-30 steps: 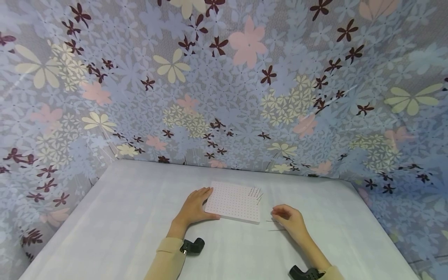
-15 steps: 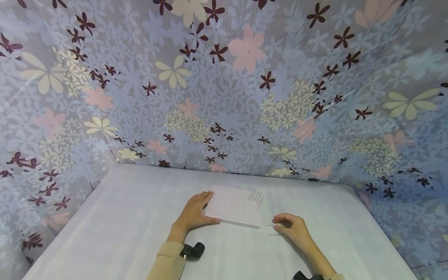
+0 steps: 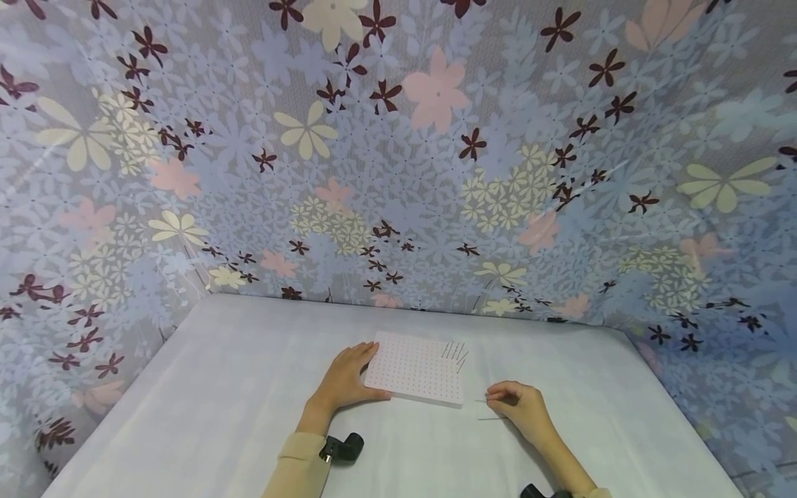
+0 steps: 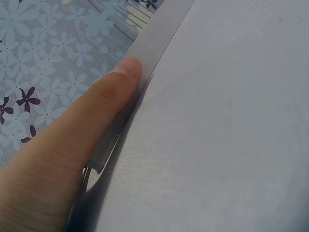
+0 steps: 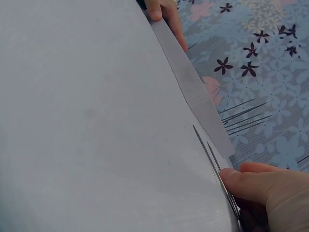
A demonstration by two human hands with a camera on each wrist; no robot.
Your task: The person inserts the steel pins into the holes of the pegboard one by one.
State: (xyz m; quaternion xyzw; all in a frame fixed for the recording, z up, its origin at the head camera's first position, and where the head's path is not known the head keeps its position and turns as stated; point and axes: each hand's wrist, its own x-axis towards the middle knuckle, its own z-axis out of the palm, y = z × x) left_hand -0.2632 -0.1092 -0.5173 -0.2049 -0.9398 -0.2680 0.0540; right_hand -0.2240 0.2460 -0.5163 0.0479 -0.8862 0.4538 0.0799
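Note:
A white board with a grid of small holes (image 3: 411,370) lies on the table. My left hand (image 3: 345,375) grips its left end, the thumb (image 4: 128,70) along the near side and the fingers at the left edge. Several thin pointed metal needles (image 5: 246,116) stand up from the board's far right part, some leaning. To the right of the board, my right hand (image 3: 518,408) pinches a needle (image 5: 211,147) between thumb and fingertips, low at the table. Another needle (image 3: 490,418) lies beside it, partly under the hand in the head view.
A pale cloth covers the table (image 3: 249,429). Behind and around it hangs a flower-patterned curtain (image 3: 398,173). Each wrist wears a black camera, the left one (image 3: 344,446) close over the cloth.
The right thumb and fingertips, apart half a second ago, have come together on the needle. The left hand and board stay put; the head view has tilted slightly.

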